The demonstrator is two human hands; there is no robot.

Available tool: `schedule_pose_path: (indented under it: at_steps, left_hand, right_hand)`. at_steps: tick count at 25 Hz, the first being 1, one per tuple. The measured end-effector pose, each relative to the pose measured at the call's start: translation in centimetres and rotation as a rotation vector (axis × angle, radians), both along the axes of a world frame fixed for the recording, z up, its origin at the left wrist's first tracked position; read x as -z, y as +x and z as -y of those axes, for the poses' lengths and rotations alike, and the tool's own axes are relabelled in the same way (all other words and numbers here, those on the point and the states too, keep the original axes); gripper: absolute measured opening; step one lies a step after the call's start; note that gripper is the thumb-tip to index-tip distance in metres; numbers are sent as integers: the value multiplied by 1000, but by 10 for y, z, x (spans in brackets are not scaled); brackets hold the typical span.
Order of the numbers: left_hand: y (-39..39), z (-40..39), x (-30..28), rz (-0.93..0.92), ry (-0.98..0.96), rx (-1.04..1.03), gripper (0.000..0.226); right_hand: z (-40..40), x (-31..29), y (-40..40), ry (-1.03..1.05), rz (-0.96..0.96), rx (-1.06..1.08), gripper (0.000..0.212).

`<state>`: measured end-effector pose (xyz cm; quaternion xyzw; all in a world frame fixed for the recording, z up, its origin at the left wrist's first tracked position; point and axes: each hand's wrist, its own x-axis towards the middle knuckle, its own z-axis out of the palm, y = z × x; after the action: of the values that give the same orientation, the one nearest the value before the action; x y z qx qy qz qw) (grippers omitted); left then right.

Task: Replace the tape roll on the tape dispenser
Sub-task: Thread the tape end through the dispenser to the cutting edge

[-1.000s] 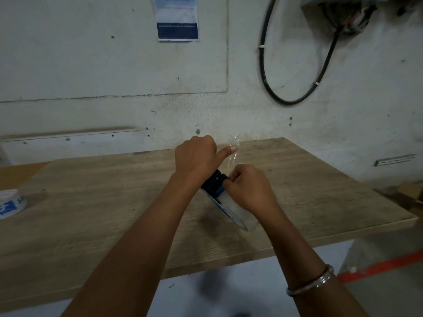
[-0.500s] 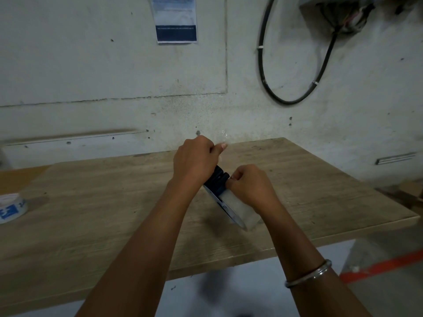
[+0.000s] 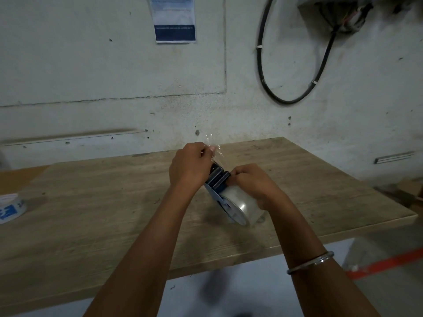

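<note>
A blue tape dispenser (image 3: pixel 218 179) rests tilted on the wooden table (image 3: pixel 114 202) near its middle, with a clear tape roll (image 3: pixel 241 203) mounted on it. My left hand (image 3: pixel 190 167) pinches the loose clear tape end (image 3: pixel 214 145) above the dispenser's front rollers. My right hand (image 3: pixel 251 183) grips the top of the roll and the dispenser body from the right. The dispenser's handle is hidden under my hands.
A second tape roll (image 3: pixel 10 209), white with blue print, lies at the table's left edge. A grey wall with a black cable loop (image 3: pixel 286 97) and a posted notice (image 3: pixel 175 19) stands behind. The table's front edge runs close to me, with an orange floor line (image 3: pixel 389 263) at right.
My left hand has lifted slightly, drawing the clear tape end up over the dispenser's front. My right hand has stayed on the roll.
</note>
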<state>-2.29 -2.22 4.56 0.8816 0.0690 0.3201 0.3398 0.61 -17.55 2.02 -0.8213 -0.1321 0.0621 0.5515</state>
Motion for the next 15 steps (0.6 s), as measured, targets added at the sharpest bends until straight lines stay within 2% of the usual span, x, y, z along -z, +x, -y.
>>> schedule_pose_path:
  at_steps: [3,7,15]
  left_hand:
    - [-4,10,11,82,-14,-99,33]
    - [-2,16,27,188,-81,-92,37]
    - [5,3,34,199,-165,-114,36]
  right_hand:
    - [-1,3,3,-17,52,-4,8]
    - [-4,6,1,-57,216,-2,10]
    - [-6,5,-1,-86,337,-123,4]
